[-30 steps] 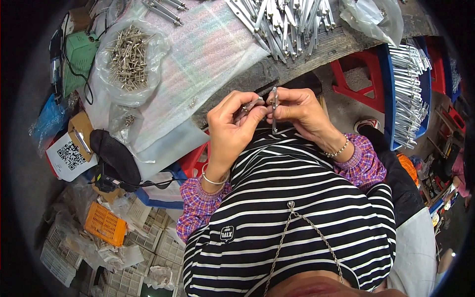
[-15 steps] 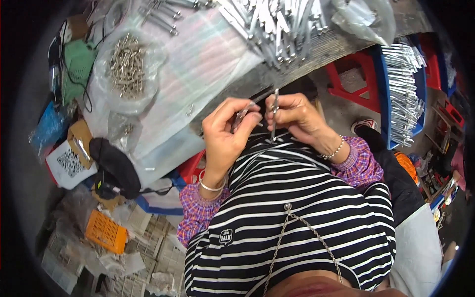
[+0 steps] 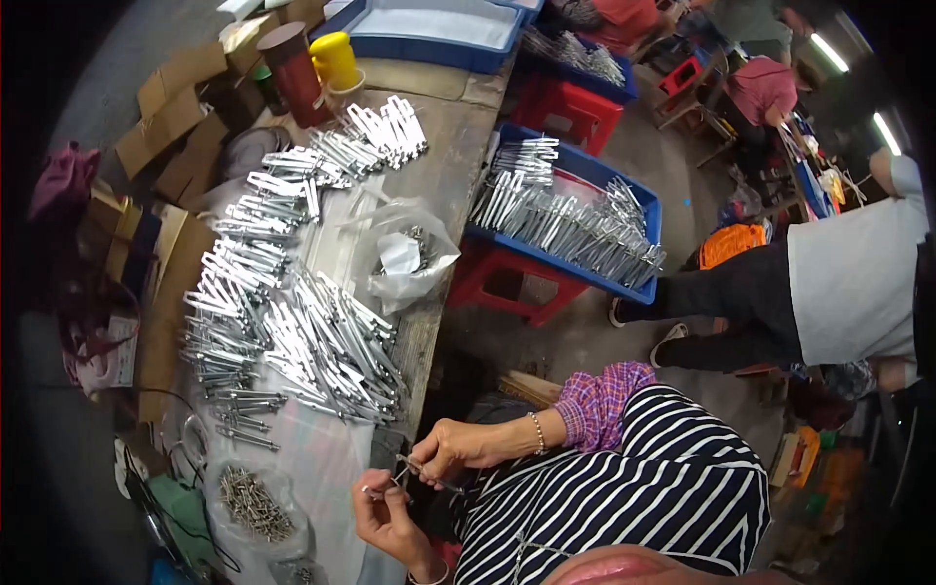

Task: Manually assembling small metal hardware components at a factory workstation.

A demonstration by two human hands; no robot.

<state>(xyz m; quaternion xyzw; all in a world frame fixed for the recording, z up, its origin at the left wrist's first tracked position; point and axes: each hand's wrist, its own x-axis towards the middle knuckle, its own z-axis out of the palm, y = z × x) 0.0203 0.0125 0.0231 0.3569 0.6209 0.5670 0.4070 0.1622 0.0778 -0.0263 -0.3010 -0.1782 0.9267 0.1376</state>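
Close together at the table's near edge, both my hands are closed on small metal pieces. My right hand pinches a thin metal rod that slants down past its fingers. Beside it, my left hand grips small silvery metal parts; their exact kind is too small to make out. The fingertips of the two hands nearly meet. A plastic bag of small metal pins lies on the table left of my left hand. Beyond my hands is a loose pile of silvery metal rods.
More rods lie in rows along the table. A clear bag sits near its edge. A blue tray of rods rests on a red stool. A person in a grey shirt stands at right. Cardboard boxes fill the back left.
The view has swung, bringing the far table, trays and a standing person into sight. My hands now appear lower and further left in the picture, still close together and holding metal pieces.
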